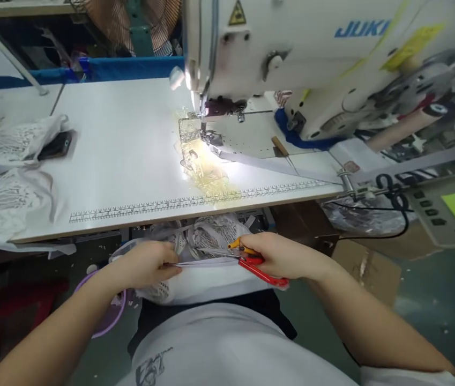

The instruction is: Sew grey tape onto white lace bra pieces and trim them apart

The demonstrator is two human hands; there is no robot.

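Note:
My left hand (150, 264) is closed on the edge of a white lace bra (211, 279), pinching it between thumb and fingers over my lap. In my right hand (277, 254) is a pair of scissors (257, 269) with red and orange handles. Its blades point left and lie along the upper edge of the white band; I cannot tell whether they touch it. Part of the lace (215, 231) lies beyond the band, below the table edge. More white lace bras (10, 198) are piled at the table's left side.
A JUKI sewing machine (291, 48) stands on the white table (118, 145), its lit needle area above yellowish tape. A printed ruler (195, 201) runs along the front edge. A phone (56, 146), a wooden-handled tool (279, 143), a purple bin (110, 321) and a cardboard box (366, 268) are around.

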